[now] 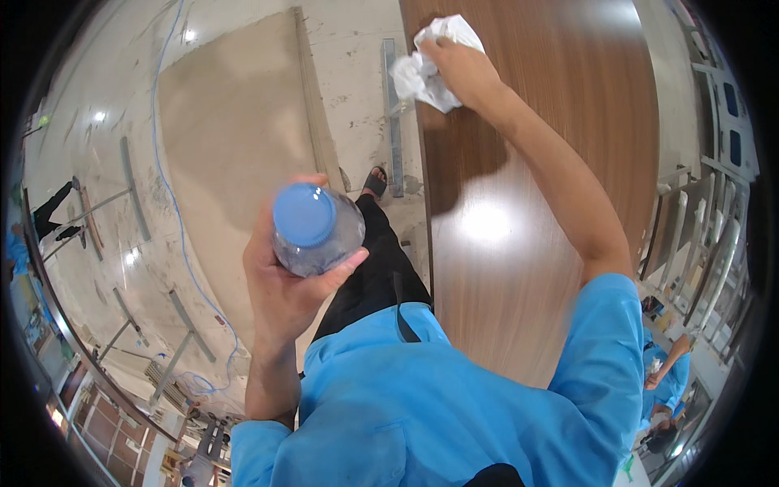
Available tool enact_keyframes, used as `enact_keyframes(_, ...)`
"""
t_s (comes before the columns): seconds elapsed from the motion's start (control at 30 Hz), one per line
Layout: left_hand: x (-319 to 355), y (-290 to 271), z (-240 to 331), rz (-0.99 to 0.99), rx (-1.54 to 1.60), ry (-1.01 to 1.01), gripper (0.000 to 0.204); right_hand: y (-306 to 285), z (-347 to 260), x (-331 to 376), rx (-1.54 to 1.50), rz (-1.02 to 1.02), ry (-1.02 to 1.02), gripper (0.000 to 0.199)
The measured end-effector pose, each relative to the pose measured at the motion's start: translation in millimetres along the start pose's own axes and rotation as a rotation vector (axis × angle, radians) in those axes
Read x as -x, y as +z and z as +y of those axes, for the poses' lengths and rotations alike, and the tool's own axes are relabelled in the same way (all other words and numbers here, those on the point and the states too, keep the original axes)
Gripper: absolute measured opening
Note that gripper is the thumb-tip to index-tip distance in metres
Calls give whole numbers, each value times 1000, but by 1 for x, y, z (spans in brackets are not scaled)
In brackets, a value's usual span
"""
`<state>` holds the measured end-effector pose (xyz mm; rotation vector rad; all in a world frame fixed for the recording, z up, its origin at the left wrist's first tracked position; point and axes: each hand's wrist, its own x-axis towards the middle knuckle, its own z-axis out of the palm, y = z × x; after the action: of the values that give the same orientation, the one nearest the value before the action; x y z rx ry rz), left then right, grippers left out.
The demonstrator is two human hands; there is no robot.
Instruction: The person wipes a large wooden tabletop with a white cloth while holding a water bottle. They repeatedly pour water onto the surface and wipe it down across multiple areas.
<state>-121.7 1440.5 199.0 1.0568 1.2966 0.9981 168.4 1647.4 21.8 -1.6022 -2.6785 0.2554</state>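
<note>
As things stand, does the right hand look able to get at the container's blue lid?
Probably not straight away: the right hand holds a crumpled white cloth, though the blue lid faces up uncovered.

Free room on either side of the right forearm, which itself bars a straight pass across the wood-grain panel.
Toward the upper right, a hand could travel along the panel as far as its right edge, where tubular metal racks stand beyond; below the forearm, the glossy stretch offers another way, bounded by the blue sleeve. The right hand and its crumpled white cloth block the upper-left edge. Between that edge and the blue-capped clear bottle in the left hand lies a gap (the sandalled foot shows in it).
</note>
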Motion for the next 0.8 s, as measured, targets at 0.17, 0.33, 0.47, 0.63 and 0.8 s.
enact_keyframes(0.17, 6, -10, 0, 11, 18, 33, 75, -1, -11, 4, -10, 163, -35, 35)
enact_keyframes(0.33, 16, -20, -1, 86, 146, 30, 76, -3, -19, 5, -7, -19, 50, 34)
enact_keyframes(0.47, 22, -33, -4, 143, 189, 12, 72, -5, -19, -1, -12, 116, 83, 32)
enact_keyframes(0.63, 35, -46, -5, 219, 203, 135, 68, -8, -16, -6, 46, 35, 10, 30)
enact_keyframes(0.8, 35, -50, -9, 290, 216, 116, 71, -3, -10, -7, 31, 29, -6, 36)
